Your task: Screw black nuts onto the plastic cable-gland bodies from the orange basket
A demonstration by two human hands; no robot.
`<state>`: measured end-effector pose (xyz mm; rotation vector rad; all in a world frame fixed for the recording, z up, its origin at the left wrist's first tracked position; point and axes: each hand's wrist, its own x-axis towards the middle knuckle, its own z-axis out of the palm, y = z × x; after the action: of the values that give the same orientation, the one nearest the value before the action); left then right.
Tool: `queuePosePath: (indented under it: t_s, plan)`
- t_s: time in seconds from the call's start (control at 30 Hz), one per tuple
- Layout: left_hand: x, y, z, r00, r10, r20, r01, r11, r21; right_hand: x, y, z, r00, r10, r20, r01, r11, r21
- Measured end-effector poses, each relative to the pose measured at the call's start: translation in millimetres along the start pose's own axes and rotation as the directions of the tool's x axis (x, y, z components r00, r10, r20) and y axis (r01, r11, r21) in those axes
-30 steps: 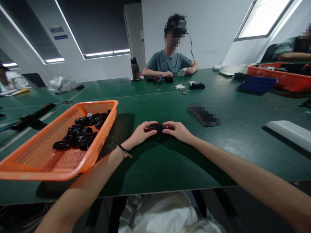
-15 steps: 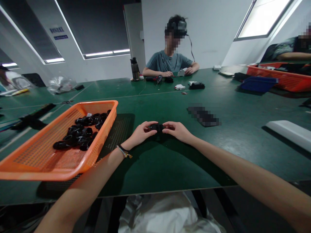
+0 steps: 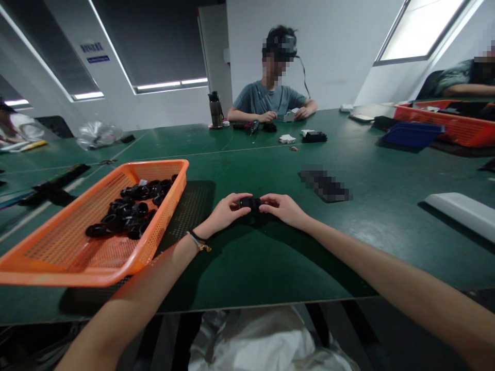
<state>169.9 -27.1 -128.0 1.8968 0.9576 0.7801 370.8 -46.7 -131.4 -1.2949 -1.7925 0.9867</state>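
- Your left hand (image 3: 224, 212) pinches the left end of a small black part (image 3: 249, 202), fingers curled in on it, thumb on top.
- Your right hand (image 3: 281, 207) grips the right end of the same part, fingertips closed on it.
- The black part sits between both hands, just above the green table (image 3: 270, 257), in the middle of the view; whether it touches the table, can't tell.
- Exact shape of the part is too small and dark to make out.
- Your left wrist wears a dark bracelet (image 3: 197, 239).
- An orange mesh basket (image 3: 50, 263) stands to your left, near your left forearm, on a dark perforated mat (image 3: 189, 208).
- A pile of black ring-shaped parts (image 3: 129, 208) lies in the far half of the basket.
- A blurred dark item (image 3: 325, 185) lies on the table beyond your right hand, apart from it.
- A white flat piece (image 3: 460, 211) lies far right.
- A person in a grey-green shirt (image 3: 268, 98) sits across the table, hands on small items there.
- A dark bottle (image 3: 215, 109) stands beside that person.
- A blue tray (image 3: 412, 133) and another orange basket (image 3: 452, 123) sit at far right.
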Motion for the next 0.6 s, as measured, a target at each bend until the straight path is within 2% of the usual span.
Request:
queuePosePath:
  t_s: [0.6]
  plan:
    - [-0.5, 0.3, 0.0, 1.0, 0.003, 0.001, -0.003, 1.0, 0.002, -0.4, -0.5, 0.3, 1.0, -0.016, 0.004, 0.016, 1.0, -0.02]
